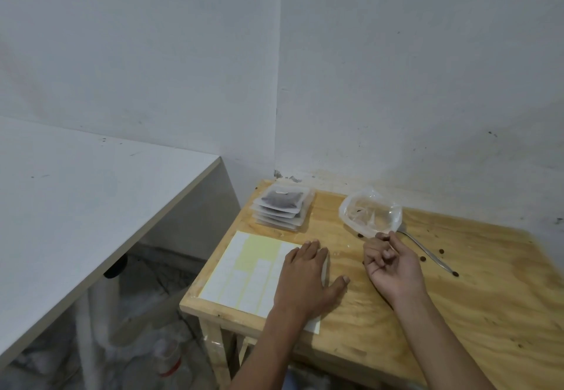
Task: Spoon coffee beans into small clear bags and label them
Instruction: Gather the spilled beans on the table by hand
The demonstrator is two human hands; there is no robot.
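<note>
Left fingers are lying straight and flat, pressing the label sheet onto the wooden surface. The right hand is lying palm up, its curled fingers pinching the edge of the clear bag. A spoon and stray beans are lying just beyond. Filled bags are sitting stacked at the far corner.

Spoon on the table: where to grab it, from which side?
Take the spoon by its handle end, the near right tip, coming from the right. The bowl end is tucked under the clear bag, behind the right hand; the handle lies bare.
</note>
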